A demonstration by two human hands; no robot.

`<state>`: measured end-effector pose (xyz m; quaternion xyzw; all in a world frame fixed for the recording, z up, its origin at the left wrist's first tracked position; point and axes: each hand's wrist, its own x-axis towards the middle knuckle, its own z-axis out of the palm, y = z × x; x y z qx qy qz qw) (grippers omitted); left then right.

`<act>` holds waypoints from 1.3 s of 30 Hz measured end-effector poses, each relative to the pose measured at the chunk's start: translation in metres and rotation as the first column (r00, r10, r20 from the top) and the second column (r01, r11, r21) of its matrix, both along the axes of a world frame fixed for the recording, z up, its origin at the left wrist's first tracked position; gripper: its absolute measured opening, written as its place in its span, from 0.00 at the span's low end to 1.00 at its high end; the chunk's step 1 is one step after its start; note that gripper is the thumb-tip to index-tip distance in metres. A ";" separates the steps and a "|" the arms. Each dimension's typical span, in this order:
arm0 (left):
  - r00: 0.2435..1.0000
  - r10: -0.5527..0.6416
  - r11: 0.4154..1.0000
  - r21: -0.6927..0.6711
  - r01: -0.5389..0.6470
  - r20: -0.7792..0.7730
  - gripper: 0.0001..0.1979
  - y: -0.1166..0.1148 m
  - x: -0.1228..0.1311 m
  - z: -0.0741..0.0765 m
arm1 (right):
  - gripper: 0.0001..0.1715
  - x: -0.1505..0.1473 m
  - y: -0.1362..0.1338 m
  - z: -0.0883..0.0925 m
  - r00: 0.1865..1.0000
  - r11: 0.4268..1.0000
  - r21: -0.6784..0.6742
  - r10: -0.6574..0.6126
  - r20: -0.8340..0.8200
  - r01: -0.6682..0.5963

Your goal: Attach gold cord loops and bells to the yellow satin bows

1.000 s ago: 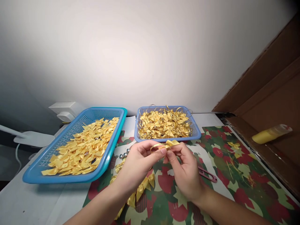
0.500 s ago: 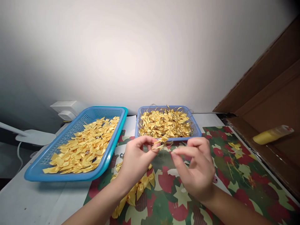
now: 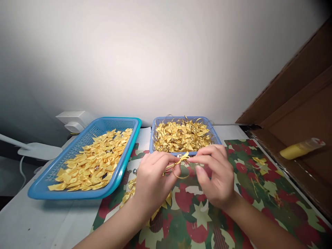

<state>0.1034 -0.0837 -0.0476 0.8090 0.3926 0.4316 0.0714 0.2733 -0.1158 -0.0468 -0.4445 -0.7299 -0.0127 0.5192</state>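
Observation:
My left hand [image 3: 158, 176] pinches a small yellow ribbon bow [image 3: 184, 157] between thumb and forefinger. A thin gold cord loop [image 3: 184, 177] hangs from it, and a small silvery ball, perhaps a bell, shows at its side. The forefinger of my right hand [image 3: 216, 173] touches the bow's right end, while its thumb stays apart below. Under my left forearm lies a pile of yellow bows [image 3: 128, 193], partly hidden. Just behind my hands, a blue basket [image 3: 220, 147] holds many bows with gold cord loops.
At the left, a larger blue basket [image 3: 33, 193] is heaped with bows. A patterned sheet [image 3: 202, 216] covers the table. Cord scraps and a loose bow [image 3: 259, 160] lie at right, near a cardboard box [image 3: 293, 103] and a yellow tube [image 3: 301, 148]. A white wall rises behind.
My right hand has come left until its forefinger meets the bow. My left hand has shifted slightly right and turned, and the cord loop now hangs below the bow.

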 end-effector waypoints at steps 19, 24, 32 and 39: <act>1.000 -0.014 0.961 -0.278 0.010 -0.012 0.05 0.008 0.003 -0.004 | 0.05 -0.008 0.013 -0.018 0.997 0.996 -0.066 -0.065 -0.043 0.062; 0.999 -0.006 0.899 -0.438 0.026 0.047 0.04 0.008 0.004 -0.001 | 0.04 -0.007 0.017 -0.018 0.996 0.960 -0.278 0.019 -0.083 -0.042; 0.989 -0.047 0.746 -0.653 0.129 0.142 0.07 0.014 0.001 -0.006 | 0.05 0.006 0.019 -0.006 0.856 0.934 -0.264 0.074 -0.512 -0.239; 0.980 -0.102 0.617 -0.762 0.196 0.170 0.06 0.014 0.005 -0.007 | 0.06 0.027 0.022 0.018 0.710 0.926 -0.211 0.082 -0.699 -0.314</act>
